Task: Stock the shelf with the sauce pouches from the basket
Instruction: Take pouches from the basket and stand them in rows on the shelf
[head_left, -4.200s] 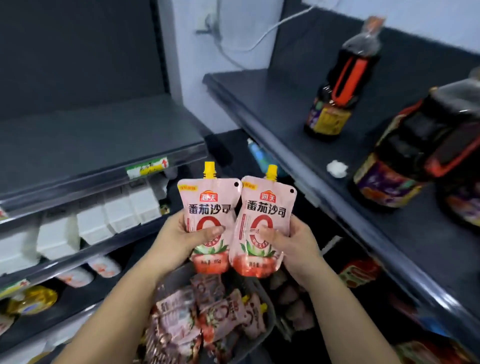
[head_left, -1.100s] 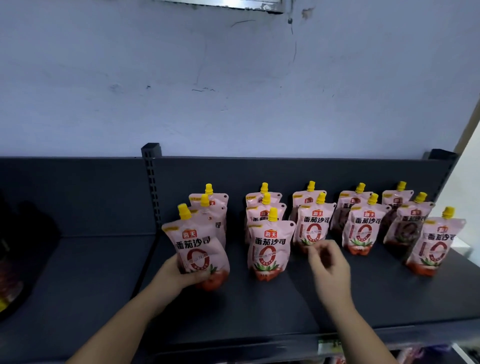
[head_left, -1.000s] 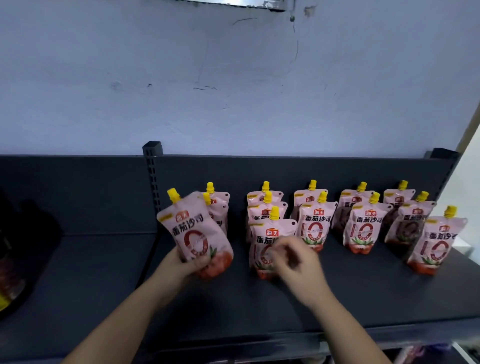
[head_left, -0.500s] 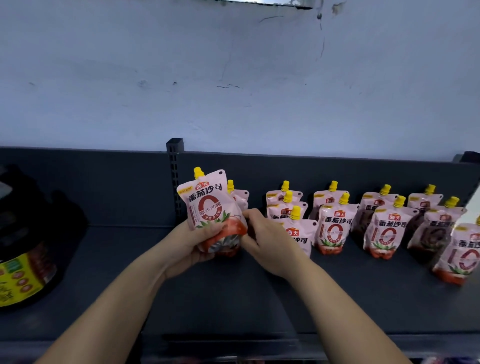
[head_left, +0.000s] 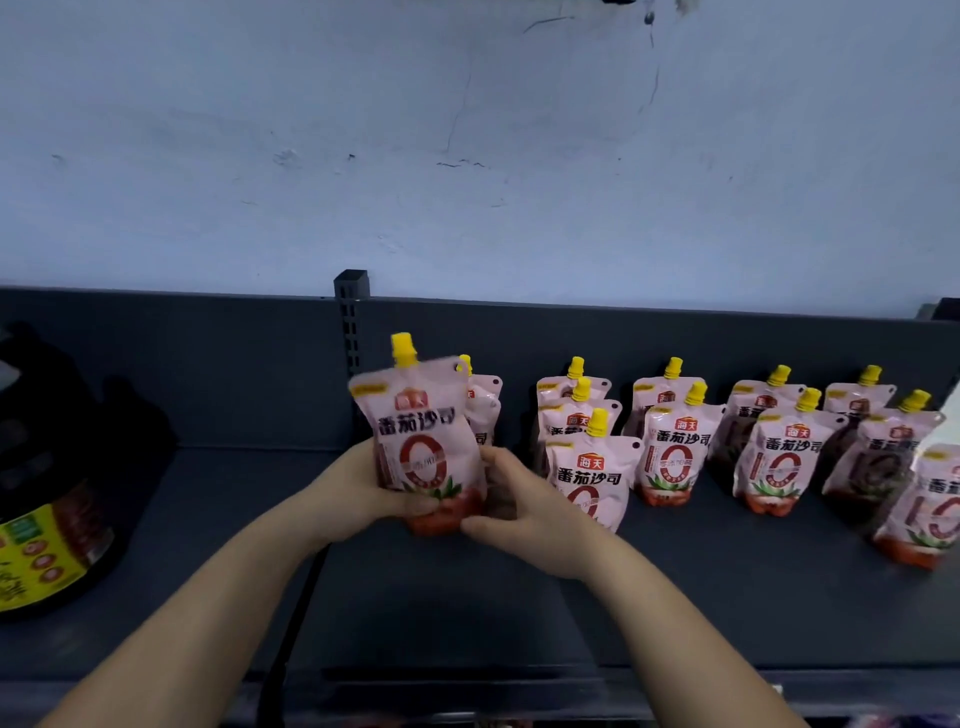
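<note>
The pale wall (head_left: 467, 156) runs behind a long dark shelf (head_left: 467, 613), and at the shelf's left edge sits a big dark bottle (head_left: 47, 493) with a yellow label. Along the back of the shelf, toward its right edge, the standing pouches (head_left: 675, 457) are lined up in short files, yellow caps up and labels forward. At the left end of that group a pouch (head_left: 423, 441) is held upright, its red base right at the shelf surface; I can't tell whether it touches. The left hand (head_left: 358, 493) grips its lower left side, thumb across the front. The right hand (head_left: 524, 514) curls round the lower right by the base. The basket is out of sight. To my eye the job now is seating it: flatten the bottom fold, square the label forward, line it up with the file behind, then let go gently, since a soft pouch would likely tip into its neighbours.
</note>
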